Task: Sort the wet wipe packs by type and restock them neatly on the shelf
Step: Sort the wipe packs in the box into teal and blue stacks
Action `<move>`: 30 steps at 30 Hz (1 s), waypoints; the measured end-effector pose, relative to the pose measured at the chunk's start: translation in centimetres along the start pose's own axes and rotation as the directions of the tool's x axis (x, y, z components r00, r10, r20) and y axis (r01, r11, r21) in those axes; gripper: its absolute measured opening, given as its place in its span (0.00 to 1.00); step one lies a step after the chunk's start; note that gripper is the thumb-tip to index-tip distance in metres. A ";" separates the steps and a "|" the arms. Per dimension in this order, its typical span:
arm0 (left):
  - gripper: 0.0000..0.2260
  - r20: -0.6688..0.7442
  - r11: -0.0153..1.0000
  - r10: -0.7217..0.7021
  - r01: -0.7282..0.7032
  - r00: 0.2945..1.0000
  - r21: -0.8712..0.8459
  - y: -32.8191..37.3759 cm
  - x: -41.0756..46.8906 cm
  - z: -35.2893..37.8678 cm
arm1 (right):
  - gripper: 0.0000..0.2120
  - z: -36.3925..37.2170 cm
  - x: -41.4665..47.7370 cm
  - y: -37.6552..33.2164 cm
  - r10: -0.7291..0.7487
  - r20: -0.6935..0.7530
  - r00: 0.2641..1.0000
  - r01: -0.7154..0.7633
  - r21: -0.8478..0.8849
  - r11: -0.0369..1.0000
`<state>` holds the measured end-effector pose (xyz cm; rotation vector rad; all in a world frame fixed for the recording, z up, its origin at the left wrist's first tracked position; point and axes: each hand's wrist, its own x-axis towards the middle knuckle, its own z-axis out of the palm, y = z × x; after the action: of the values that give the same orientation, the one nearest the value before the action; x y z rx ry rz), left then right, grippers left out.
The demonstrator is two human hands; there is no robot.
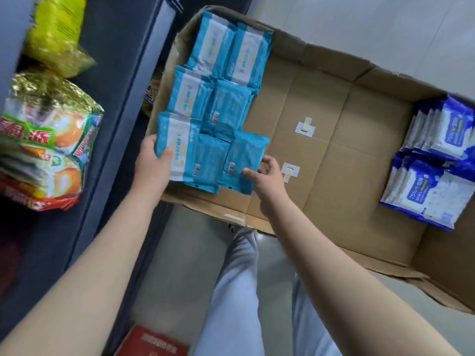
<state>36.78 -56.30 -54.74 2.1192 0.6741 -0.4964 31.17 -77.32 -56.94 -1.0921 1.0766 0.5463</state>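
In the box (334, 104) — teal packs (209, 158) gripped between hands (151, 164) (268, 182).

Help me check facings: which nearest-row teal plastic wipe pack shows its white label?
The leftmost teal pack, gripped by the left hand; the other two show barcoded backs.

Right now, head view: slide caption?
Left hand and right hand grip teal packs in a box; blue packs lie opposite.
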 end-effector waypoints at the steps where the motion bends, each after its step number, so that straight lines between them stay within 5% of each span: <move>1: 0.15 0.041 1.000 -0.025 0.025 0.999 -0.002 -0.5 0.9 -0.7 | 0.16 1.2 0.2 0.1 0.005 0.017 1.000 -0.005 -0.011 1.000; 6: 0.13 0.101 0.992 -0.014 0.001 0.995 0.128 -2.1 3.3 -1.3 | 0.15 5.3 1.0 0.9 -0.042 0.038 0.998 0.048 -0.167 0.985; 17: 0.12 -0.132 0.952 0.092 -0.048 0.987 0.304 -3.9 3.7 -0.7 | 0.22 7.1 2.4 1.5 -0.280 0.012 0.960 0.225 -0.628 0.745; 25: 0.15 -0.191 0.951 0.159 -0.099 0.968 0.291 -1.3 0.4 1.2 | 0.23 3.0 1.6 0.9 -0.271 -0.059 0.961 0.197 -0.545 0.815; 30: 0.18 -0.083 0.944 0.213 -0.183 0.973 0.275 0.9 -2.6 4.5 | 0.20 -4.0 0.3 0.0 -0.294 -0.141 0.945 0.195 -0.478 0.856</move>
<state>34.88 -61.14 -55.31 2.4528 0.4673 -0.3748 29.65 -80.95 -57.48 -1.7135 0.9882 0.4985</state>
